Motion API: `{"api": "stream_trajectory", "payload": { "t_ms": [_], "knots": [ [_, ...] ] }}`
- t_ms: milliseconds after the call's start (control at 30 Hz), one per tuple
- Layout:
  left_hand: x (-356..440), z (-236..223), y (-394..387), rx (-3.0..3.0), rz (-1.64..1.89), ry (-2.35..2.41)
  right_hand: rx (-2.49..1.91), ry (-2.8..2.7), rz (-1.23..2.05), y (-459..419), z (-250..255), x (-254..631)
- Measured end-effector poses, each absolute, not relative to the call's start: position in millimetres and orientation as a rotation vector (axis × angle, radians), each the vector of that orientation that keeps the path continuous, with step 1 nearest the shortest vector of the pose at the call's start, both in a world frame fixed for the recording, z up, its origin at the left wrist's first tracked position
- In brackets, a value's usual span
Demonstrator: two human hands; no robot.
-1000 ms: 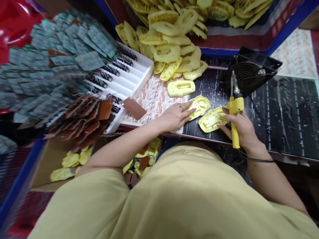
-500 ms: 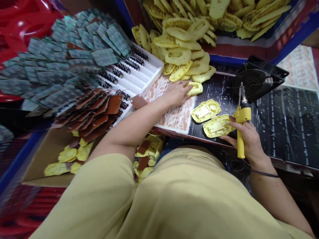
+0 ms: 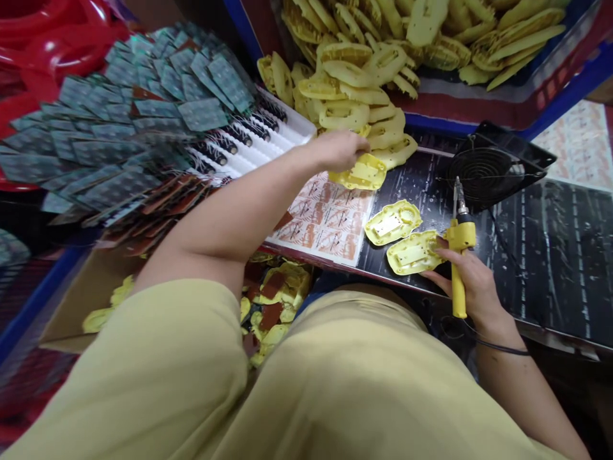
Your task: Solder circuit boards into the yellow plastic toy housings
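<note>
My left hand [image 3: 341, 151] is closed on the edge of a yellow plastic casing half [image 3: 368, 172], whose hollow inside shows. It is just in front of the pile of yellow casing halves [image 3: 345, 114]. My right hand [image 3: 474, 281] is wrapped around a yellow soldering gun [image 3: 458, 275], its metal tip pointing up and away from me. The thumb and a finger of that hand also reach the end of a casing half [image 3: 412, 253], lying hollow side up at the table edge. Beside it lies another open casing half [image 3: 393, 222].
A black fan [image 3: 483, 167] stands behind the soldering gun. On the left, a white foam tray [image 3: 287, 137] carries wired parts beside stacked green circuit boards [image 3: 143, 121]. A blue crate [image 3: 541, 121] of yellow casings is at the back. Boxes with yellow pieces [image 3: 278, 287] sit below the table.
My left hand has drawn back slightly toward the pile, and the casing half in it now shows its inside rather than its outer face. My right hand has barely moved.
</note>
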State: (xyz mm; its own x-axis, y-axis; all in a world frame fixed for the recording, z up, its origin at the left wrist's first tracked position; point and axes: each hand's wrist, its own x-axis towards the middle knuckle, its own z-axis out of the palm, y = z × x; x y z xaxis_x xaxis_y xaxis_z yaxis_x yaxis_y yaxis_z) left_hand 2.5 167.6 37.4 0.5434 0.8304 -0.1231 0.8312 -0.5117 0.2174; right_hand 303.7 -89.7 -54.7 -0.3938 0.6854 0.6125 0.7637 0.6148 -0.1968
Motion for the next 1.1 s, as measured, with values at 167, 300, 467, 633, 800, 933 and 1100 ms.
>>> {"api": "stream_trajectory", "payload": {
  "t_ms": [167, 300, 467, 633, 800, 933, 1100],
  "knots": [
    [6, 30, 176, 2.603, -0.021, 1.298, -1.165, -2.141, -0.159, -93, -55, 299],
    [10, 18, 166, 2.707, -0.012, 1.062, -1.155, -2.136, -0.130, -97, -54, 297],
    [12, 12, 132, 2.678, 0.027, 1.014, -1.146, -2.163, -0.172, -94, -49, 303],
    [13, 3, 92, 2.498, -0.098, 1.272, -1.104, -2.229, -0.085, -85, -47, 311],
    [28, 5, 48, 2.507, -0.198, 1.247, -1.045, -2.248, -0.118, -84, -49, 312],
    [33, 1, 40, 2.592, -0.162, 1.061, -0.996, -2.251, -0.179, -83, -53, 308],
    [23, -6, 68, 2.660, -0.196, 0.904, -1.044, -2.220, -0.281, -78, -57, 289]
  ]
}}
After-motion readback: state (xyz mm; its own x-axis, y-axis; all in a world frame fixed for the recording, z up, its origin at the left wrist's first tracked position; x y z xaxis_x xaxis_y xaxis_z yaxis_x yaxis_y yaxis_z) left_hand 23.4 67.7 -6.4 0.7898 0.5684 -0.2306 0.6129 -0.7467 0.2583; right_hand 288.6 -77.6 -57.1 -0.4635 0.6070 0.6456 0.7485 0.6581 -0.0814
